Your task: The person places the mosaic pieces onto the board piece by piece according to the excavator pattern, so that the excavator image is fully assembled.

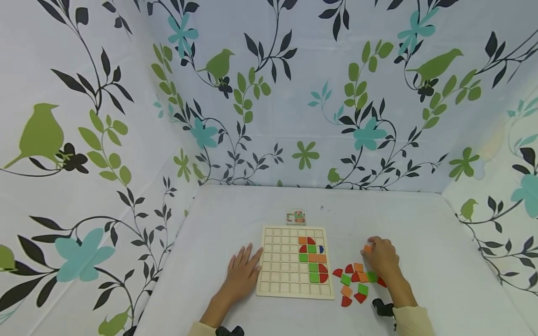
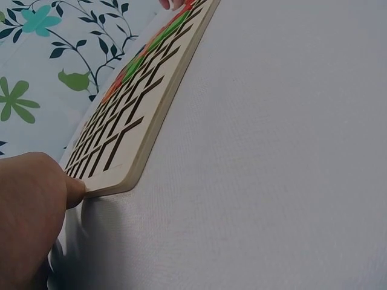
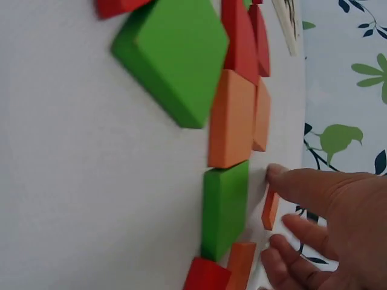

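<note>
A wooden grid board lies on the white table, its right columns partly filled with coloured pieces. Fingers spread, my left hand rests at the board's left edge; in the left wrist view its thumb is right at the board's corner. Off to the right of the board, my right hand pinches an orange square block between thumb and fingers. The right wrist view has this orange block low over the table, just beyond a green block.
Loose red, orange and green pieces lie between the board and my right hand, among them a green square and a red quarter-circle. A small patterned card sits behind the board. Leaf-and-bird printed cloth encloses the table.
</note>
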